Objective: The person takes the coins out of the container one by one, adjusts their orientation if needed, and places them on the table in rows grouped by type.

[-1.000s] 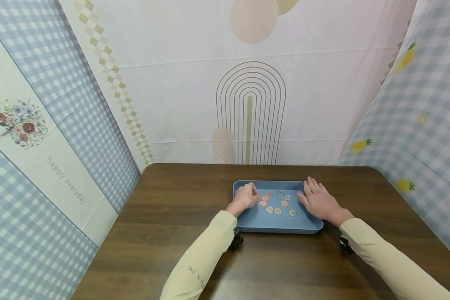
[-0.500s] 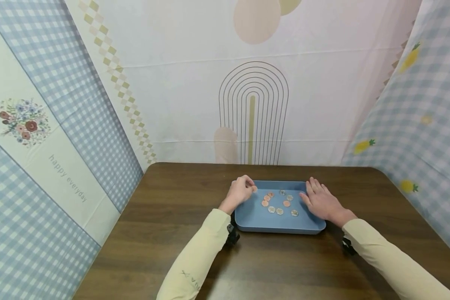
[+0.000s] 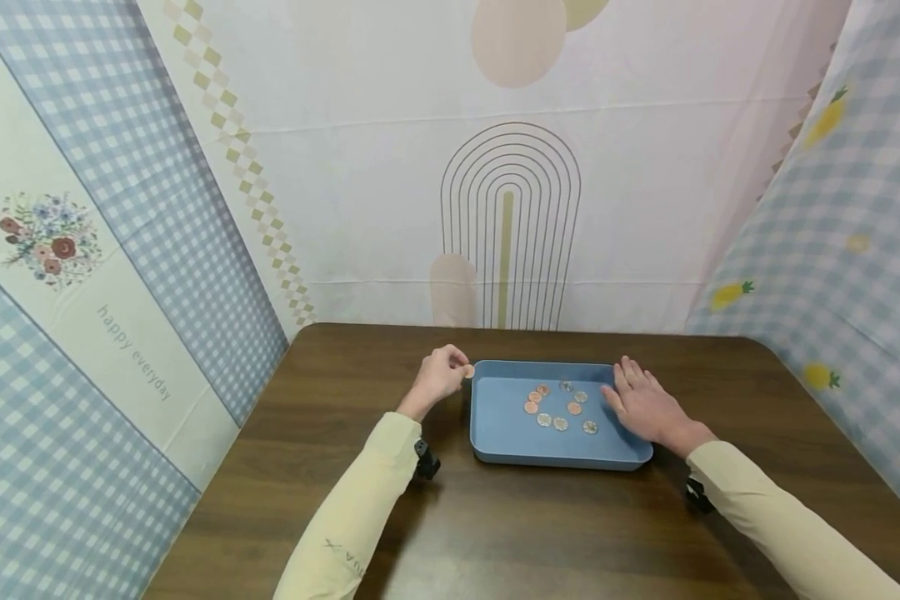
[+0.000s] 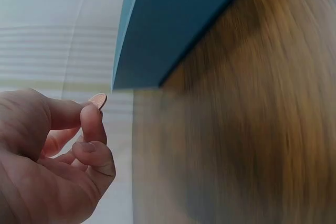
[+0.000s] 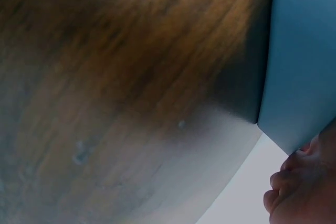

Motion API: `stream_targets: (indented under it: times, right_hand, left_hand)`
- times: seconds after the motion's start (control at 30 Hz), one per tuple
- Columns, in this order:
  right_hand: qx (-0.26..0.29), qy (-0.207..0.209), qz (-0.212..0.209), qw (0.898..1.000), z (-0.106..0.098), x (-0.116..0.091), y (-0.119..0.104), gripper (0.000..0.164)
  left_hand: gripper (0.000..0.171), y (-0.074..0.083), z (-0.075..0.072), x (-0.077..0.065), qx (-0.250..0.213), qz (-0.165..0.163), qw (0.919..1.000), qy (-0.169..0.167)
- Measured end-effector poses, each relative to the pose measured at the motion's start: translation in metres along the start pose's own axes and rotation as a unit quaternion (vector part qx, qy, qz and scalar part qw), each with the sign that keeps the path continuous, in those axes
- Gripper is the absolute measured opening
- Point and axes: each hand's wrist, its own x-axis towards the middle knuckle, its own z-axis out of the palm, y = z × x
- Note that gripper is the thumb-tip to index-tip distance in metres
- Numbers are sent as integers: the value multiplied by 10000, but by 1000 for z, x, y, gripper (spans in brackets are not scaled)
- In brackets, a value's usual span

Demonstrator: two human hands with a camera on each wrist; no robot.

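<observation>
Copper-coloured coin [image 4: 98, 98], small and round, sits pinched between thumb and forefinger of my left hand [image 3: 440, 377], which hangs above the dark wooden table [image 3: 330, 433] just beside the left wall of the shallow blue plastic tray [image 3: 506, 442]. From the left wrist view I see the coin edge-on at the fingertips, with the tray's corner close by but apart from it. Only the rim of the coin is caught, so I judge the hold thin: a small twist of the finger could let it slip, and a coin landing on edge on this hard wood would likely roll, perhaps off the table's left side.

My right hand [image 3: 642, 406] lies with fingers straight and spread, flat over the tray's right rim, gripping nothing. In the right wrist view only knuckles and the tray's outer wall show, so I cannot tell how firmly it bears down. If it presses unevenly, the light tray could tip or skate on the smooth wood, which would scatter the loose coins [image 3: 558, 406], some copper and some silver, that lie near the middle of the tray floor close to that hand's fingertips.

Printed cloth walls [image 3: 120, 250] stand around the table on three sides; a dropped coin going that way would be hard to find.
</observation>
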Motion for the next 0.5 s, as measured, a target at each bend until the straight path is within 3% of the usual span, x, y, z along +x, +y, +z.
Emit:
stream_targets:
  times: [0.5]
  right_hand:
    - [97,-107,19,9999,-1,6,4,77]
  left_hand:
    - [15,-41,-46,-2,562,-530,9970,70]
